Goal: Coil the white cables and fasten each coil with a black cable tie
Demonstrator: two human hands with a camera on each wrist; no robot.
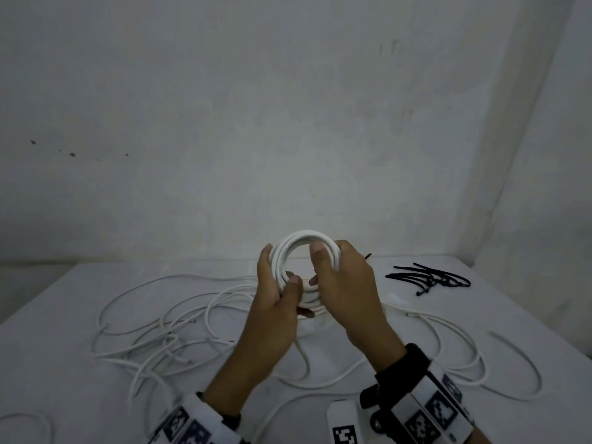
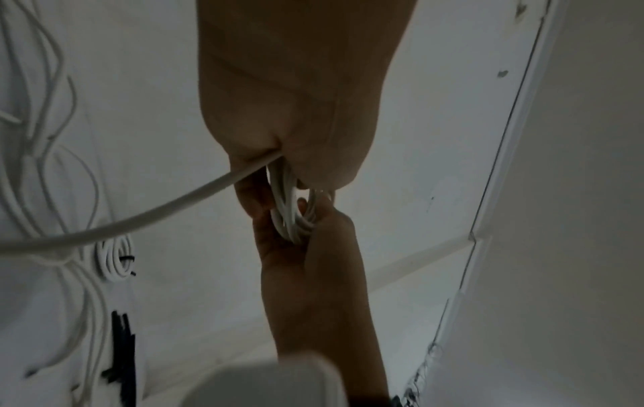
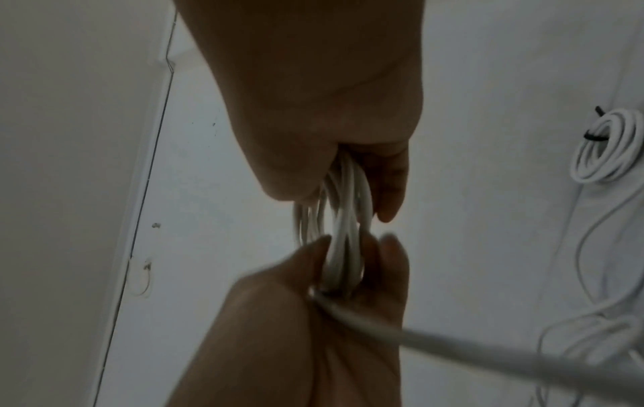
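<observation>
A coil of white cable (image 1: 301, 246) stands upright above the table, held between both hands. My left hand (image 1: 280, 285) grips its left and lower side, thumb across the loops. My right hand (image 1: 338, 277) grips the right side, thumb pressed on the inside of the ring. In the left wrist view the coil (image 2: 292, 217) sits between the two hands, and its loose tail (image 2: 156, 212) trails off to the left. In the right wrist view the loops (image 3: 345, 220) run between my fingers. Black cable ties (image 1: 429, 278) lie in a bundle at the right.
Several loose white cables (image 1: 166, 328) sprawl over the white table (image 1: 64, 315), left and right of my arms. A finished coil (image 3: 606, 146) bound with a black tie lies on the table beyond my right hand. A grey wall rises just behind the table.
</observation>
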